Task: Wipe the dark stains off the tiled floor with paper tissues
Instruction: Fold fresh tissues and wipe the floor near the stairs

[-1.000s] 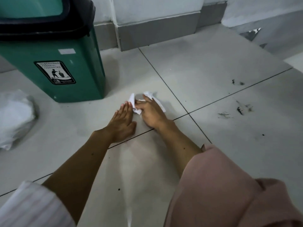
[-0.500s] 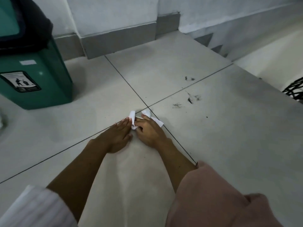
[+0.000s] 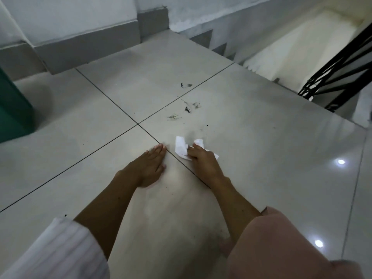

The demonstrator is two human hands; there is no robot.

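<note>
My right hand (image 3: 202,158) presses a crumpled white paper tissue (image 3: 180,148) flat against the pale tiled floor (image 3: 261,150), fingers closed over it. Beyond it lie dark stains: a smear (image 3: 173,117), a blacker cluster (image 3: 189,108) and a further mark (image 3: 185,85) past the grout line. A few tiny specks (image 3: 207,125) sit closer to the tissue. My left hand (image 3: 150,165) rests flat on the floor to the left of the tissue, fingers together and holding nothing.
A green bin (image 3: 12,109) stands at the left edge. A grey skirting and white wall (image 3: 86,43) run along the back. Stairs (image 3: 261,63) drop away at the right behind a black railing (image 3: 338,71). My pink-clad knee (image 3: 281,244) fills the lower right.
My right hand has slid the tissue rightward across the grout line toward the stains, away from the left hand. The view has swung right, so the bin is mostly out of frame.
</note>
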